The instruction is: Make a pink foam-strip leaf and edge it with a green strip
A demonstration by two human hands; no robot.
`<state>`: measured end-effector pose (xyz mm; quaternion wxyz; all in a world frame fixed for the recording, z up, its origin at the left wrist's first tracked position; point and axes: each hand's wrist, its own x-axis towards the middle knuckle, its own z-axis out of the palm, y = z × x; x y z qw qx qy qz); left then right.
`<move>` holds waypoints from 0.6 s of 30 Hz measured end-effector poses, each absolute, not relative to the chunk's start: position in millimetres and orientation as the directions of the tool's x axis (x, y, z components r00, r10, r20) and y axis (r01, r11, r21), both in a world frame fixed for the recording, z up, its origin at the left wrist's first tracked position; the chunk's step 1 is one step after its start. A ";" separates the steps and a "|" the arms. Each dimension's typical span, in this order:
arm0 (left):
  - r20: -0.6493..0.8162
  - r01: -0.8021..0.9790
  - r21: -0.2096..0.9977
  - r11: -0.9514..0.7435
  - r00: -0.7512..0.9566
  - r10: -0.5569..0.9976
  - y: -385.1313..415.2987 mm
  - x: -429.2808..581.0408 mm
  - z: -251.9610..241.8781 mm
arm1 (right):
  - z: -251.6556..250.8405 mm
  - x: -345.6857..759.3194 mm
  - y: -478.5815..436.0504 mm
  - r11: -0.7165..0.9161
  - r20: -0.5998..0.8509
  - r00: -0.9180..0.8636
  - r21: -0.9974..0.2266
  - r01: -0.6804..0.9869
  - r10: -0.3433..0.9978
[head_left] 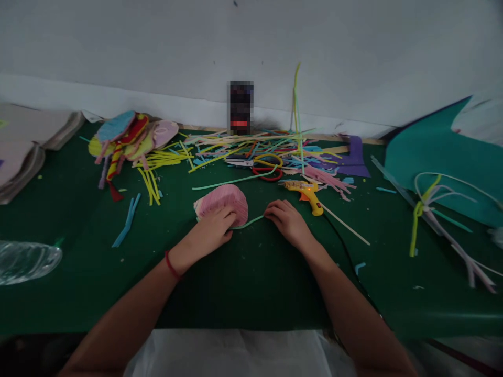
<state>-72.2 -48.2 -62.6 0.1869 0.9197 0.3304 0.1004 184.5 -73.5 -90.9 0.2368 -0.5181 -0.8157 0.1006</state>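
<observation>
Pink oval piece (231,198) under left hand (213,228), grip unclear; pale green strip (251,222) in fingertip pinch of right hand (288,222).

Pink piece (226,199): a rounded, flat-looking shape, its face covered in fine lines side by side, with a paler patch at its left edge.
Pink piece's place: on the green table (236,298), its lower part hidden under the left hand (214,226).
Pale green strip (253,221): thin and narrow, gently curved, running from the pink piece's lower edge up and rightward to the fingertips of the right hand (286,221).
</observation>
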 end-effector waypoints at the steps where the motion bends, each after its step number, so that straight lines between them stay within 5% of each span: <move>1: 0.057 0.560 0.420 -0.714 0.769 0.637 -47.2 -73.7 -61.9 | -91.3 184.4 -73.5 0.442 0.280 -0.351 -0.409 0.798 0.893; 18: 0.042 0.494 0.497 -0.713 0.808 0.588 -38.5 -79.0 -61.0 | -95.7 177.7 -71.3 0.423 0.258 -0.343 -0.393 0.817 0.903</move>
